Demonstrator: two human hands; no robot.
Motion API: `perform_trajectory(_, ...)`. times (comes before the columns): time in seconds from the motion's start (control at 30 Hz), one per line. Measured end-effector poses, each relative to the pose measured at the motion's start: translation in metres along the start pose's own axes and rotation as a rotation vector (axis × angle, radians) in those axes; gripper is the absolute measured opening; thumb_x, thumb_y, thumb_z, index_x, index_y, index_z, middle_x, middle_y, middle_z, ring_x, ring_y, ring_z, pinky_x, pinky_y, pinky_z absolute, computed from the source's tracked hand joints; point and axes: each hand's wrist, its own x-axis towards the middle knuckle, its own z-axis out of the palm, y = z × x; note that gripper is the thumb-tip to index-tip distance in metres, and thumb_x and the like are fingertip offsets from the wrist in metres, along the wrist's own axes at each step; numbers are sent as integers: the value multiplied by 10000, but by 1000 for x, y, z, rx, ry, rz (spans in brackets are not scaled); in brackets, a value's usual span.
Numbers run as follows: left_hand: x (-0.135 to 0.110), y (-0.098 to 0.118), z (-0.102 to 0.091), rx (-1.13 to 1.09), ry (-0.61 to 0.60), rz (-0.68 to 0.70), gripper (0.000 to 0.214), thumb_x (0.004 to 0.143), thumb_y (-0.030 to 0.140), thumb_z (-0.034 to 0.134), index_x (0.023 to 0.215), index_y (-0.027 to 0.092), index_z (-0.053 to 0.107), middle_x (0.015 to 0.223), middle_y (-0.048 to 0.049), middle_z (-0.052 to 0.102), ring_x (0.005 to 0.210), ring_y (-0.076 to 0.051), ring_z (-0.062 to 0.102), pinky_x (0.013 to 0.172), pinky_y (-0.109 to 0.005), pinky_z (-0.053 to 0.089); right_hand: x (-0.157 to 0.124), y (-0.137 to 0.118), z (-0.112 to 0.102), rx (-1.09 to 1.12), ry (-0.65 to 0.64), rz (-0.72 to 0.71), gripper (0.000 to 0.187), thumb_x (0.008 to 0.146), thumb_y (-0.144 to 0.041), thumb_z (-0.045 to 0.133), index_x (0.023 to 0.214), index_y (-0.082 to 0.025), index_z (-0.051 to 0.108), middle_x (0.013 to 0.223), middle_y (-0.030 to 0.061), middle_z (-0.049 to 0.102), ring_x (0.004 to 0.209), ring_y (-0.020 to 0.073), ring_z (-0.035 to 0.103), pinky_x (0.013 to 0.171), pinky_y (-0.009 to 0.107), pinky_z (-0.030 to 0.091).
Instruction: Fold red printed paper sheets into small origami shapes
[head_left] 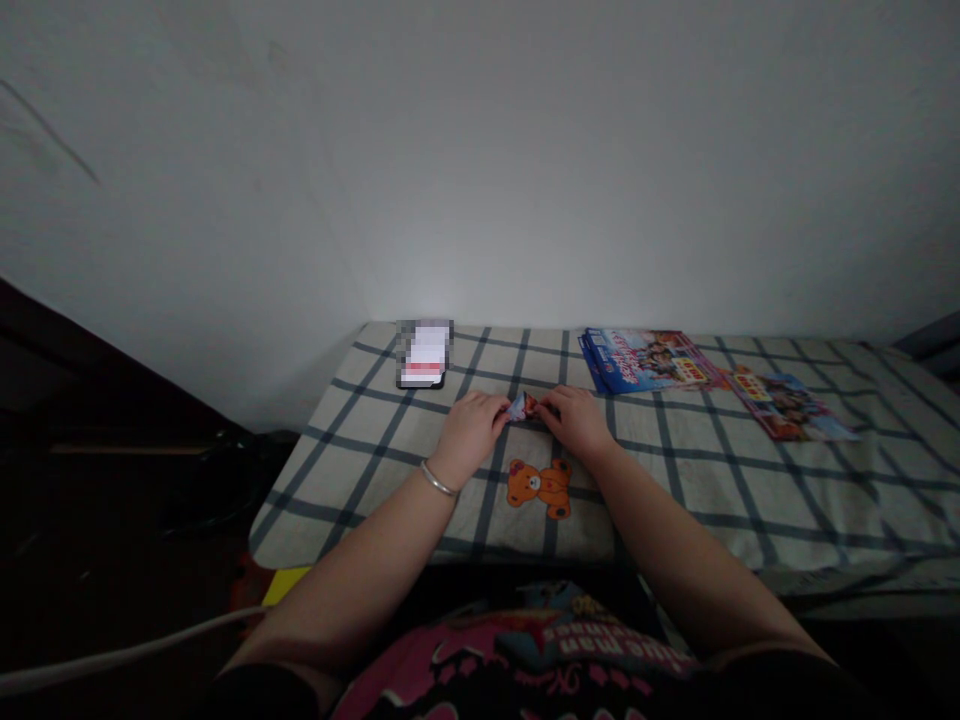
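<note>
Between my two hands is a small folded piece of printed paper (pixel 523 407), coloured blue, white and reddish brown. My left hand (pixel 476 425), with a silver bracelet at the wrist, pinches its left end. At the right end, the fingers of my right hand (pixel 576 418) are closed on the same paper. Both hands rest low over a checked tablecloth (pixel 480 540). Just in front of them, nearer to me, an orange teddy bear picture (pixel 541 488) lies on the cloth. Fine folds in the paper are too small to make out.
A phone (pixel 425 355) with a lit, blurred screen lies at the back left. Glossy printed leaflets (pixel 652 360) are stacked at the back right, and another leaflet (pixel 791 405) lies beside them. A white wall (pixel 480 170) stands behind the table.
</note>
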Motion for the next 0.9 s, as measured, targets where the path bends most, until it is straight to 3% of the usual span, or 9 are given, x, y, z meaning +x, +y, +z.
perform_trajectory(0.33,0,2,-3,81,-23,27,77,910,237,569,930,196,631,885,-40,668,904,-221,584,797,-352,460,-4,22,-8,99,-26,-29,203,829,-385,668,749,-199,685,830,32,657,832,177,584,780,295,417)
perform_trajectory(0.5,1,3,-3,87,-24,10,71,904,230,576,874,186,623,869,-43,665,882,-218,581,794,-353,451,-4,26,-11,44,-47,-64,124,843,-314,646,806,-206,695,883,49,656,887,201,566,830,331,416)
perform_trajectory(0.9,2,3,-2,109,-1,33,73,894,208,569,844,179,612,840,-50,644,881,-221,567,797,-354,454,-1,36,3,54,-4,11,165,821,-352,659,746,-226,736,1280,68,573,1302,289,368,1103,477,286)
